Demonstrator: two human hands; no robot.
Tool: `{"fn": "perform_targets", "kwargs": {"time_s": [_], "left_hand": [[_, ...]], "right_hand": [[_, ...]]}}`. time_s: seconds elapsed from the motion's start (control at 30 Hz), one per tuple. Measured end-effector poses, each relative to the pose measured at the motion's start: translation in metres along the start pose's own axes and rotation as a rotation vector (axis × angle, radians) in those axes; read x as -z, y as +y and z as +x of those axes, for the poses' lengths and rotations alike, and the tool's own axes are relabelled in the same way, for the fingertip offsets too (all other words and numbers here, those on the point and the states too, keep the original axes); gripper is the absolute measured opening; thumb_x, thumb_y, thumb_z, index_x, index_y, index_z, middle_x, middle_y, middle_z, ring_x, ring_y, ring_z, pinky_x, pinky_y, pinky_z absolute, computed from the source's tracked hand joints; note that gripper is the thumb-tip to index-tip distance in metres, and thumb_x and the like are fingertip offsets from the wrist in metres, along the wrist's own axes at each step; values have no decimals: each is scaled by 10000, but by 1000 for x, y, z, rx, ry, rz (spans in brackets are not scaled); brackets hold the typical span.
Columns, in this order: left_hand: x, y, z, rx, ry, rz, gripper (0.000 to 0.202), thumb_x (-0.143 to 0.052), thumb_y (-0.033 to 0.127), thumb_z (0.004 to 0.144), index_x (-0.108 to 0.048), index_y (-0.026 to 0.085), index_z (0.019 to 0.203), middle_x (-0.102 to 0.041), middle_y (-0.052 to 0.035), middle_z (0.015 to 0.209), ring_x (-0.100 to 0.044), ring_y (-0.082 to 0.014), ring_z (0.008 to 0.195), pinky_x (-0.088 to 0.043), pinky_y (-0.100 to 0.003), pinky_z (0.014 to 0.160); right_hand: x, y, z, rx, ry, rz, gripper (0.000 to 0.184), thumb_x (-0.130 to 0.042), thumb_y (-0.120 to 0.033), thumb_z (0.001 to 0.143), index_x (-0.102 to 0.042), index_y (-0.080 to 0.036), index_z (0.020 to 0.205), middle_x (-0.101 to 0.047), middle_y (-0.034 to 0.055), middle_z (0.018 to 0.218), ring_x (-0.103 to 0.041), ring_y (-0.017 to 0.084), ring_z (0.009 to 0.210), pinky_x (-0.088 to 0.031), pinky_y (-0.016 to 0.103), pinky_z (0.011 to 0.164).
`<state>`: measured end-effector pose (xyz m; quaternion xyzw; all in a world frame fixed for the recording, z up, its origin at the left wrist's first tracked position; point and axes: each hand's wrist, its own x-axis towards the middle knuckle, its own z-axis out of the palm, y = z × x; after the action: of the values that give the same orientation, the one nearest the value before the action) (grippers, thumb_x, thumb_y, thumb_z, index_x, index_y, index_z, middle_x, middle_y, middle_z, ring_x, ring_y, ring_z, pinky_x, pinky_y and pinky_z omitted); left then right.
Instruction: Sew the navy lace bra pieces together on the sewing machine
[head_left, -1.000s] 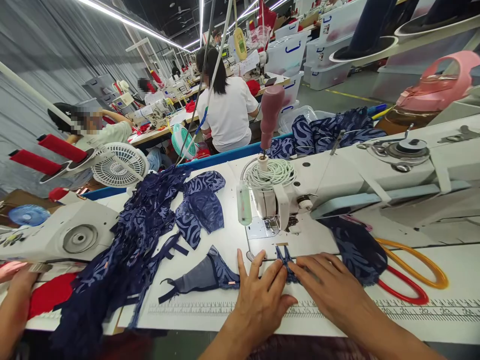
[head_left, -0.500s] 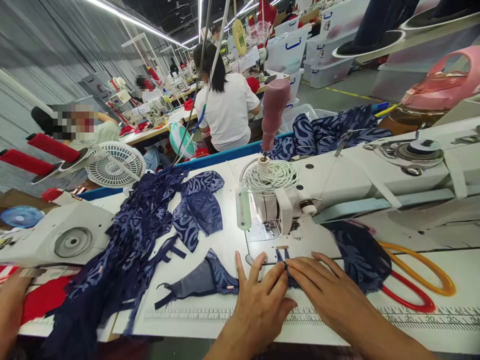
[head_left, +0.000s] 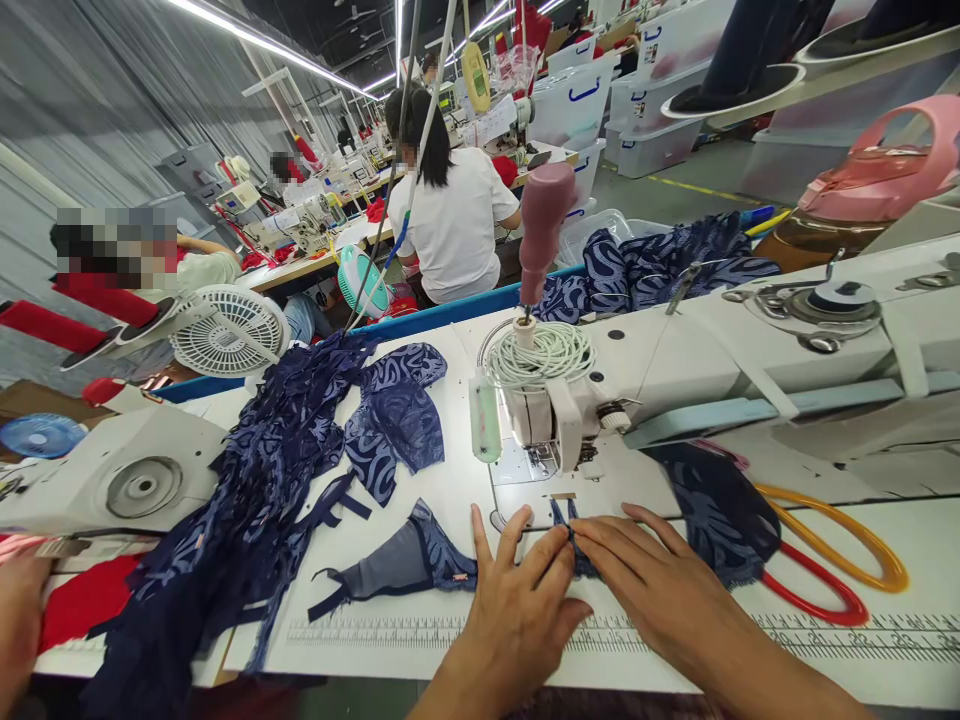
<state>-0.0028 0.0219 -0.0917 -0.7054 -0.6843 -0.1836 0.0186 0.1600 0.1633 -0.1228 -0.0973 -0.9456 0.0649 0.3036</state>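
Lace pile (head_left: 247,500) left of sewing machine (head_left: 675,370), scissors (head_left: 832,560) right.

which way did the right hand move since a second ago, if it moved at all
No. The right hand lies as before, touching the navy strip just in front of the sewing machine's needle plate. Only the view shifted slightly.

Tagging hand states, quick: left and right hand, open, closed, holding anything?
Left hand: open, flat on the table, fingertips on the navy lace piece.
Right hand: open, flat, fingertips on the same piece, nothing gripped.
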Motion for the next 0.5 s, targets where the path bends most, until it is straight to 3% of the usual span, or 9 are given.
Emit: {"fn": "perform_targets", "kwargs": {"time_s": [0.07, 0.13, 0.23, 0.33, 0.43, 0.5], "left_hand": [[4, 2, 1, 10, 12, -41, 461, -568, 413, 996, -497, 246, 1419, -604, -18, 1430, -366, -310, 1440, 102, -641, 1227], [7, 7, 4, 99, 64, -93, 350, -555, 335, 1001, -540, 248, 1339, -636, -46, 1349, -440, -312, 1366, -104, -669, 1214], [8, 14, 13, 345, 163, -152, 113, -546, 223, 987, -591, 218, 1091, -651, -74, 1094, -571, -274, 1080, -459, -531, 984], [2, 20, 23, 441, 183, -150, 84, -590, 143, 940, -542, 208, 915, -594, -54, 951, -556, -241, 912, -488, -414, 800], [-4, 22, 27, 395, 196, -119, 179, -534, 35, 919, -499, 206, 877, -566, -49, 934, -536, -223, 873, -465, -387, 781], [-6, 22, 26, 360, 223, -128, 210, -497, 2, 916, -475, 206, 873, -554, -44, 923, -525, -210, 851, -453, -372, 776]], "right_hand": [[0, 0, 0, 7, -6, -8, 440, -429, -1, 858, -635, -132, 1223, -700, 84, 1245, -611, 225, 1143, -249, 459, 1190], [0, 0, 1, 12, -1, -23, 450, -421, 5, 857, -636, -142, 1224, -699, 82, 1244, -608, 224, 1142, -264, 459, 1178], [3, -3, 5, 7, 26, -50, 455, -398, 24, 850, -649, -148, 1189, -708, 83, 1197, -612, 226, 1115, -319, 461, 1136], [10, -7, 10, -6, 53, -103, 449, -382, 28, 843, -667, -159, 1137, -716, 89, 1095, -623, 232, 1053, -408, 447, 1047], [22, -8, 13, -34, 37, -86, 392, -399, -24, 892, -677, -199, 1106, -707, 81, 1009, -641, 222, 943, -495, 402, 895], [28, -5, 15, -110, 17, 37, 307, -443, -138, 958, -663, -226, 1153, -702, 80, 1034, -656, 220, 943, -529, 375, 835]]}}
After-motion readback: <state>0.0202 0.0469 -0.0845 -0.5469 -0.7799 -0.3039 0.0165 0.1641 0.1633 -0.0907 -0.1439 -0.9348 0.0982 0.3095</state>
